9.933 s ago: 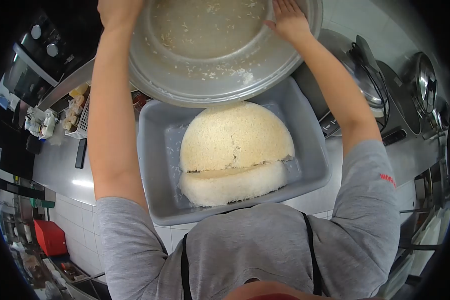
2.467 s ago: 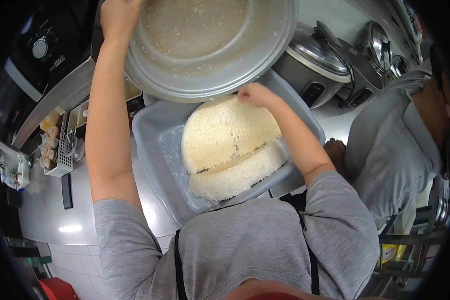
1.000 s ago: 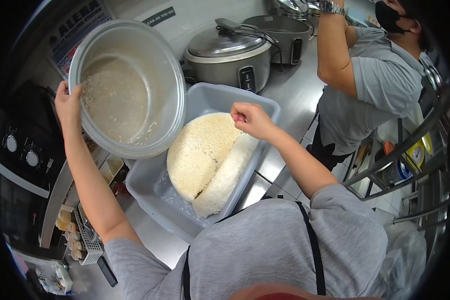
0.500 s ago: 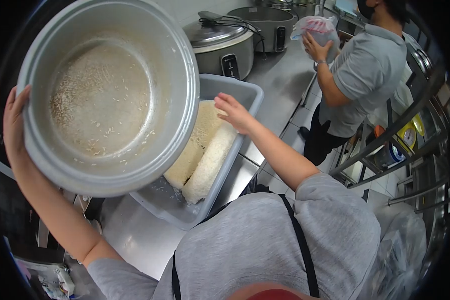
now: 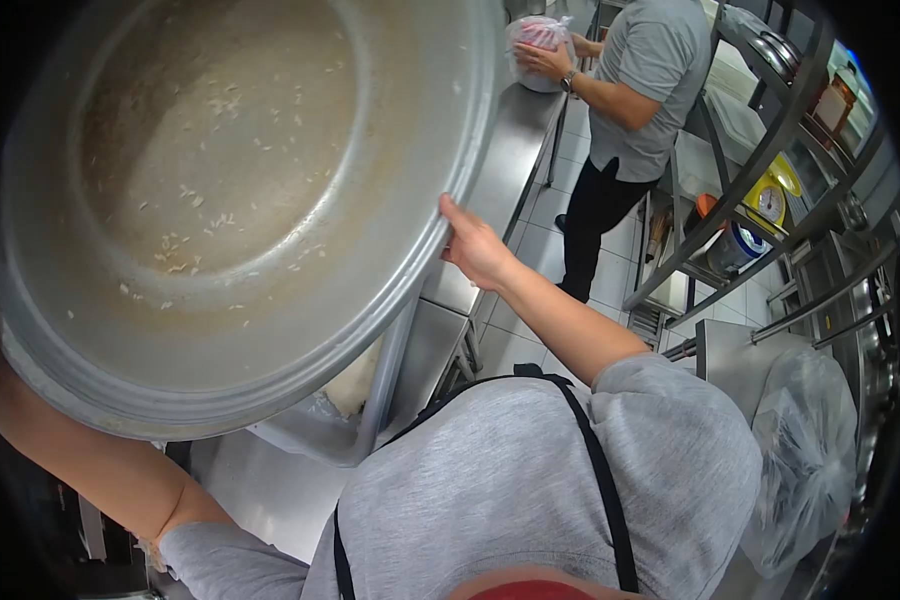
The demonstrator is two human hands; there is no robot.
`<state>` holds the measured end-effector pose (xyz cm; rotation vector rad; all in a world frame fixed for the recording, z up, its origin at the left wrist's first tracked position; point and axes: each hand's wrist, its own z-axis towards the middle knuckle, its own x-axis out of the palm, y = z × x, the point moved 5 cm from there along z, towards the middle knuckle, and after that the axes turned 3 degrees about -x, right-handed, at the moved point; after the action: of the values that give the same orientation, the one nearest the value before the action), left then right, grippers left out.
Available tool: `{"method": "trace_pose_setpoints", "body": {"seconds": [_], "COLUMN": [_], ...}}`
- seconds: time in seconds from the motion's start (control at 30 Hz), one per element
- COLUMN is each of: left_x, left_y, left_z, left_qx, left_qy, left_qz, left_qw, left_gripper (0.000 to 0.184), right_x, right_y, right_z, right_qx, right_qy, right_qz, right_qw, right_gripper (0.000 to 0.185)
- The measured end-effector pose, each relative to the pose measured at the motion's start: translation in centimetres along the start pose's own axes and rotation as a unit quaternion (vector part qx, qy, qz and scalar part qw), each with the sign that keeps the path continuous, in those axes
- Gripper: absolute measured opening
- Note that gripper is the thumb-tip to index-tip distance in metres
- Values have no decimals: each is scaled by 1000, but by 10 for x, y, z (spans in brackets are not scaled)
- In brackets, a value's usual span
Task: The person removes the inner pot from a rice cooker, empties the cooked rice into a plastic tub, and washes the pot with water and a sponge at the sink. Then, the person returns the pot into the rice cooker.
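A large grey metal rice-cooker inner pot is raised and tilted, its mouth facing me. Loose grains of rice cling to its bottom and wall. My right hand grips the rim at the right, thumb over the edge, fingers behind. On the left, my left hand supports the pot from behind, its fingers hidden. Below the pot shows part of a grey plastic tub, with a bit of the pale cooked rice inside; the pot covers the rest.
A steel counter runs along the back. A co-worker there holds a clear plastic bag with red markings. At the right stand a metal rack with a yellow scale and a clear plastic bag.
The pot has come closer and shifted right, covering most of the tub. My right hand has moved from above the rice onto the pot's rim. The view has turned right.
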<state>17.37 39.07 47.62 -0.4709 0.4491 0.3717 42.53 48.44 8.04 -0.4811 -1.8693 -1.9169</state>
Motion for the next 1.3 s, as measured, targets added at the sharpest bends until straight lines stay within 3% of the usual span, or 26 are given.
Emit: {"method": "trace_pose_setpoints", "body": {"seconds": [0.1, 0.13, 0.2, 0.23, 0.3, 0.37, 0.67, 0.77, 0.8, 0.87, 0.9, 0.93, 1.0, 1.07, 1.13, 1.17, 1.23, 1.3], "left_x": [54, 72, 100, 129, 184, 225, 404, 471, 493, 536, 558, 582, 625, 651, 679, 689, 702, 701], "left_y": [-31, -39, -1, 0, -19, -31, -34, -17, -11, 4, 11, 17, 25, 22, 21, 21, 23, 14], "left_z": [-1, 2, 13, 15, 22, 30, 4, -12, -18, -35, -46, -60, -90, -115, -139, -152, -168, -170], "left_qx": [-85, -40, -114, -147, -138, -55, -39, -52, -49, -70, -66, -62, -54, -74, -50, -29, -8, 28], "left_qy": [-67, -4, -105, -26, 109, 171, 280, 302, 312, 329, 330, 330, 354, 431, 458, 477, 481, 513], "left_qz": [-48, -25, -68, -181, -268, -212, -274, -262, -260, -233, -235, -237, -235, -167, -167, -159, -150, -111], "left_qw": [993, 999, 986, 972, 947, 961, 919, 915, 913, 912, 912, 912, 904, 884, 872, 864, 864, 851], "left_gripper": [25, 27, 32, 30, 26, 21, 16, 14, 15, 18, 19, 19, 20, 21, 21, 21, 20, 18], "right_x": [-36, -50, -83, -99, -139, -178, -325, -371, -392, -417, -405, -393, -368, -332, -319, -322, -328, -345], "right_y": [11, 10, 10, 9, 0, -9, -68, -88, -92, -106, -81, -62, -1, 76, 124, 138, 158, 156], "right_z": [-15, -18, -29, -36, -48, -62, -158, -195, -205, -219, -219, -219, -212, -209, -211, -209, -201, -192], "right_qx": [-29, -28, -32, -30, -30, -44, 92, 298, 297, 377, 323, 326, 64, -181, -248, -242, -238, -195], "right_qy": [-15, -17, -84, -116, -145, -202, -351, -332, -337, -136, -65, -70, -272, -358, -391, -387, -387, -363], "right_qz": [24, 22, 58, 59, 65, 59, -67, -176, -173, -444, -560, -556, -492, -561, -600, -603, -668, -681], "right_qw": [999, 999, 994, 991, 987, 977, 929, 878, 876, 802, 760, 762, 824, 725, 652, 655, 590, 606], "right_gripper": [57, 57, 59, 61, 62, 66, 76, 80, 80, 72, 55, 55, 33, 31, 48, 48, 57, 60]}}
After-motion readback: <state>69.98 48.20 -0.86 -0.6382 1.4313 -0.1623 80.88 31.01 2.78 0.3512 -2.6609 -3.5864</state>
